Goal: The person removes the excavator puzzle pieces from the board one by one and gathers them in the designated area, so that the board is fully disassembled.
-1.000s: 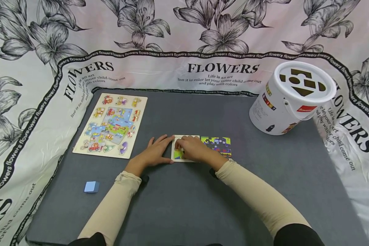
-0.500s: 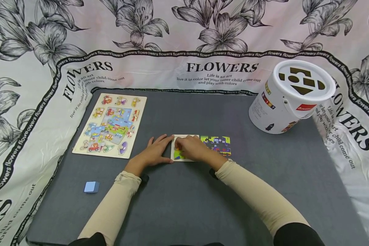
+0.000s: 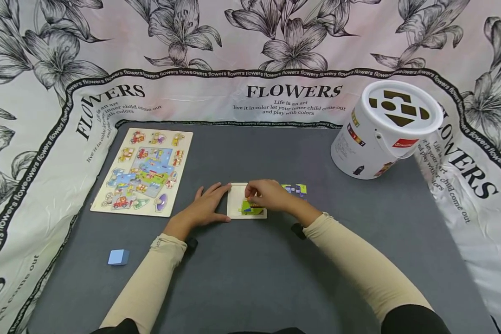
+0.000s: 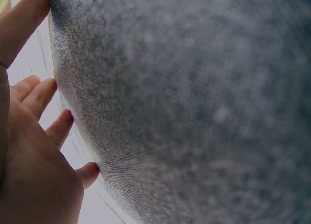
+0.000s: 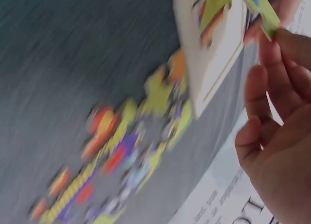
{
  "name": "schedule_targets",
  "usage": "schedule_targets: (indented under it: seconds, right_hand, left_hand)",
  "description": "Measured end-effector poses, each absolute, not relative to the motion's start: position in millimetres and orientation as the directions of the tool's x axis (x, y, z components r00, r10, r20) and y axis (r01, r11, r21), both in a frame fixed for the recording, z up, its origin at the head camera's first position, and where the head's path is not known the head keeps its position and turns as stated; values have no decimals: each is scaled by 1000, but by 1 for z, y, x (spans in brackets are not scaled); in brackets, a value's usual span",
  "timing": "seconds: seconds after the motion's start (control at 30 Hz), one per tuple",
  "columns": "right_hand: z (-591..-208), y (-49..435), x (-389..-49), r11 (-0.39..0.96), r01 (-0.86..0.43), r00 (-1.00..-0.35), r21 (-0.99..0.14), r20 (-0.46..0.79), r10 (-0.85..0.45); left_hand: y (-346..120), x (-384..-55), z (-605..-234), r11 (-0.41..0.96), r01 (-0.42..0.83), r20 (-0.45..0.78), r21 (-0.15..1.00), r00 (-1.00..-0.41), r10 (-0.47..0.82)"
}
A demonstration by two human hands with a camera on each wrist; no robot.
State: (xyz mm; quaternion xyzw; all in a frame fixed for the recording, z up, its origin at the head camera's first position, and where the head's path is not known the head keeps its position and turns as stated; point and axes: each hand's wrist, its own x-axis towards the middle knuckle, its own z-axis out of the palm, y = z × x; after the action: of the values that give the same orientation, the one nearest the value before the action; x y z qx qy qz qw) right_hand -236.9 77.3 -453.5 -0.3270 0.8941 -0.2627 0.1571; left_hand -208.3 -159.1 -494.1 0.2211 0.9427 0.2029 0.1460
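My left hand (image 3: 204, 206) rests beside the small puzzle tray (image 3: 235, 197), its fingertips and thumb touching the left edge. In the left wrist view, that hand's fingers (image 4: 41, 97) are spread. My right hand (image 3: 269, 195) hovers over the tray's right side, pinching a green and blue puzzle piece (image 5: 266, 12) between thumb and finger. A green piece (image 3: 252, 210) lies inside the tray at the lower right; the right wrist view shows this piece (image 5: 216, 8) too. Bare wood fills the tray's left part. The right hand hides part of the tray.
Several loose puzzle pieces (image 5: 114, 156) lie right of the tray, partly behind my right forearm. A larger picture board (image 3: 181, 153) sits at the back left. A blue block (image 3: 118, 257) is near the left front, and a white bucket (image 3: 346, 153) stands at the back right.
My right hand has lifted and shifted right over the tray, carrying a piece. The tray's lower left corner, green before, now shows bare wood. My left hand stays at the tray's edge.
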Motion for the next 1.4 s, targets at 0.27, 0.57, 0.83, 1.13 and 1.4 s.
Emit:
schedule_targets:
  seconds: [0.27, 0.57, 0.83, 1.13, 1.4]
  right_hand:
    - [-453, 107, -241, 631, -484, -667, -607, -211, -714]
    - [-465, 113, -239, 628, -512, -661, -586, -198, -724]
    - [-469, 114, -237, 658, -531, -677, -534, -200, -709]
    - [-465, 92, -234, 669, -575, -704, -472, -131, -698]
    - [-468, 71, -230, 591, -704, -615, -393, -80, -785]
  left_hand:
    - [-171, -206, -490, 834, 332, -194, 441, -872, 450]
    - [-176, -204, -488, 837, 321, -210, 444, -871, 445]
    - [-175, -203, -487, 836, 318, -215, 448, -869, 446]
    - [-169, -206, -490, 811, 346, -188, 472, -859, 475]
    - [-163, -208, -494, 794, 366, -171, 484, -851, 497]
